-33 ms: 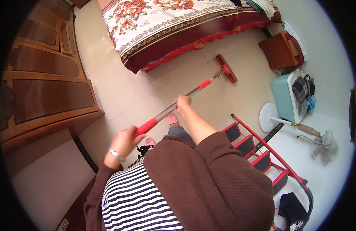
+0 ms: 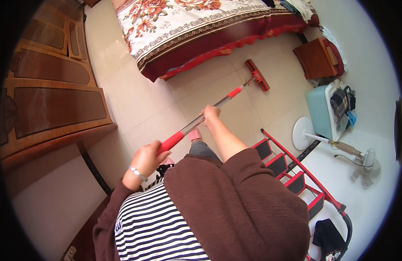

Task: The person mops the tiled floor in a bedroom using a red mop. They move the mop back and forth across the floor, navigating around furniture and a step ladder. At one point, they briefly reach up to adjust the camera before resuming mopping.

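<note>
Through both hands point(image 2: 146, 158) point(image 2: 211, 115) slants the mop point(image 2: 192, 126), its head point(image 2: 258, 75) beyond.

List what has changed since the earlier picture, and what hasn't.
The long red-and-silver mop has shifted slightly right and forward, its red bar-shaped head too. The left grip and right grip moved with it, both still closed around the handle; nothing was taken or released. The floral-covered bed, red-framed black-stepped ladder and white pedestal fan stayed put.
</note>
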